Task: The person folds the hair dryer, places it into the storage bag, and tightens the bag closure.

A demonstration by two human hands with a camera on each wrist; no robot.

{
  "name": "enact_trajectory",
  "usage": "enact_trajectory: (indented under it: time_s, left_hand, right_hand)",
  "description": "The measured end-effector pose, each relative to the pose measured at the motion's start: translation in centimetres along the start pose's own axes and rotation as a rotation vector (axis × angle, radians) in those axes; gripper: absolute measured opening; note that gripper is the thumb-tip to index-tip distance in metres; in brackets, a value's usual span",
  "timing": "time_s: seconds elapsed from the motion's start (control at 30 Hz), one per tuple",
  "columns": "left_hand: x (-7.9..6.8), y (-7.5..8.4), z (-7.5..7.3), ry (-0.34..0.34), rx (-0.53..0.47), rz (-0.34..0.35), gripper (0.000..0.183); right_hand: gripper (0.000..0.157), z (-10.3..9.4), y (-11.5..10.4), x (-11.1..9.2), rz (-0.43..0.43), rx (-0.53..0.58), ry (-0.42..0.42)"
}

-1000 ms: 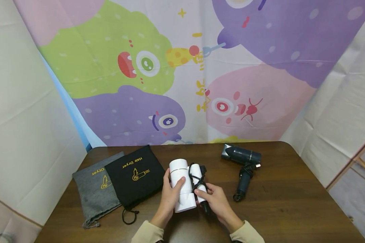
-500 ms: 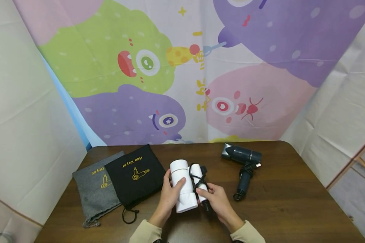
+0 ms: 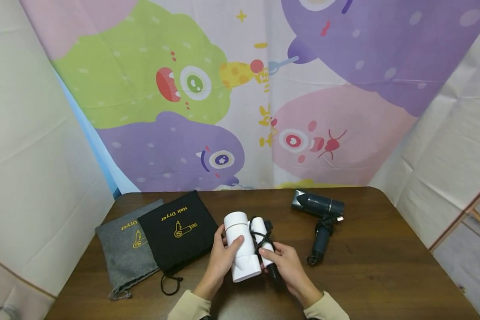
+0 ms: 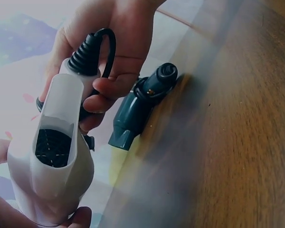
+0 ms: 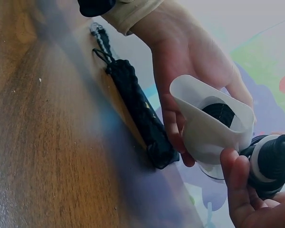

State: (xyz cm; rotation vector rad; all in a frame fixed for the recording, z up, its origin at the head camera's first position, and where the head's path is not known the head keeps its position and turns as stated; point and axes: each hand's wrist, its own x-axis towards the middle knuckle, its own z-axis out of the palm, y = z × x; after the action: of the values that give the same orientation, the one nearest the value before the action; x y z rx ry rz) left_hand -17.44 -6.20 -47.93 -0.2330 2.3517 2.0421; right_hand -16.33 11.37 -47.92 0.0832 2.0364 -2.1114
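A white hair dryer (image 3: 242, 249), its handle folded alongside the barrel, is held between both hands near the table's front middle. My left hand (image 3: 221, 258) grips the barrel, thumb across its upper face and fingers around the far side. The handle, wrapped with a black cord (image 3: 262, 238), is pinched by my right hand (image 3: 286, 264) near its black cord end. In the left wrist view the flat nozzle (image 4: 59, 118) faces the camera, with a dark grille inside. The right wrist view shows the same nozzle (image 5: 211, 107) opening and the left fingers curled around it.
A dark hair dryer (image 3: 319, 204) with its cord wrapped round the handle lies at the right of the wooden table (image 3: 368, 266). To the left, a black drawstring pouch (image 3: 180, 249) printed "Hair Dryer" partly covers a grey pouch (image 3: 128, 253). A cartoon-printed cloth (image 3: 176, 151) hangs behind.
The white hair dryer has shifted very slightly right and toward the front, both hands keeping their hold. The pouches and the dark hair dryer stay in place.
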Motion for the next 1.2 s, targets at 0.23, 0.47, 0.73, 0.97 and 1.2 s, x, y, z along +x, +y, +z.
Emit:
enact_trajectory:
  time_s: [0.23, 0.47, 0.73, 0.97, 1.2]
  left_hand:
    - [0.2, 0.1, -0.4, -0.024, -0.01, 0.026, 0.079]
    - [0.4, 0.2, -1.0, -0.048, -0.012, 0.023, 0.073]
    - [0.8, 0.5, -1.7, -0.044, 0.058, 0.06, 0.064]
    - [1.6, 0.2, -3.0, 0.007, 0.191, 0.131, 0.055]
    - [2.0, 0.6, -4.5, 0.044, 0.229, 0.168, 0.047]
  right_hand:
    - [0.035, -0.1, 0.0, 0.0, 0.008, 0.009, 0.002]
    - [0.034, -0.2, 0.0, -0.2, 0.013, 0.026, 0.014]
    - [0.032, -0.4, 0.0, -0.3, 0.012, 0.046, 0.019]
    - [0.032, -0.4, 0.1, -0.2, 0.015, 0.043, 0.015]
    - [0.033, -0.5, 0.3, -0.4, 0.028, 0.031, 0.019]
